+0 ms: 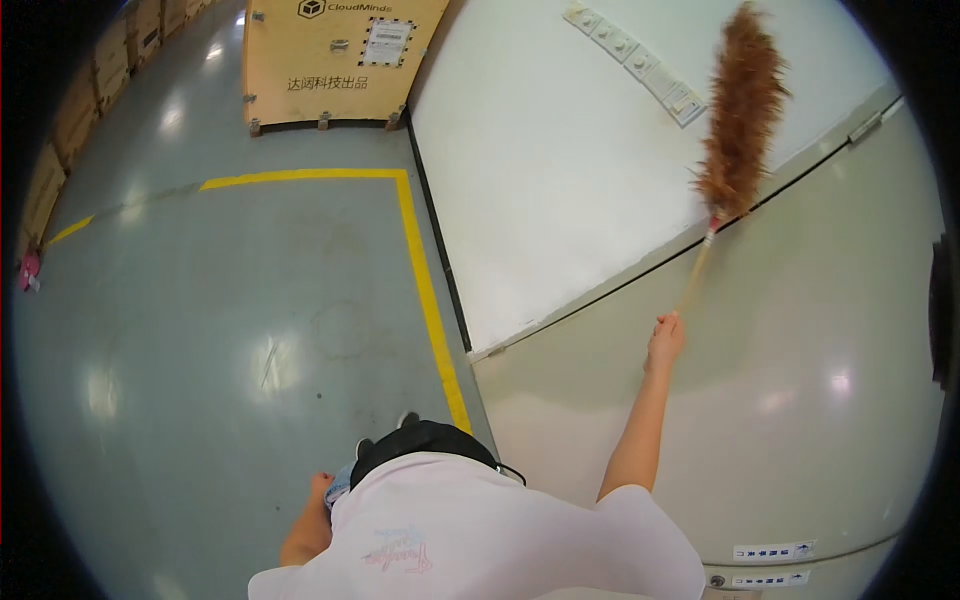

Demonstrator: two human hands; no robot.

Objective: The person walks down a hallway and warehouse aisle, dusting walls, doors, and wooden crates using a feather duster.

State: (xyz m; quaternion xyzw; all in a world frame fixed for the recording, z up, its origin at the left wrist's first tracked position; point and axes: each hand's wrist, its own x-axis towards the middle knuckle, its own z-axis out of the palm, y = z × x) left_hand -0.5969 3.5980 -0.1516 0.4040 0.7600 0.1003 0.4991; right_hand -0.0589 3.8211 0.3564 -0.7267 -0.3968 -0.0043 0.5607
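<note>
My right hand (664,340) is closed around the thin wooden handle of a feather duster (742,115), with that arm stretched out ahead. The duster's brown plumes point up and away, in front of the white wall and the upper edge of a beige metal door (700,400). Red and white bands show where the feathers meet the handle. My left hand (321,486) hangs low at my side, against blue denim. Its fingers are mostly hidden, so their pose is unclear.
A row of switches and sockets (635,62) runs along the white wall (540,180) beside the feathers. A large wooden crate (345,60) stands ahead. Yellow tape (428,280) marks the grey floor (230,300). More crates (75,110) line the far left, near a pink object (29,270).
</note>
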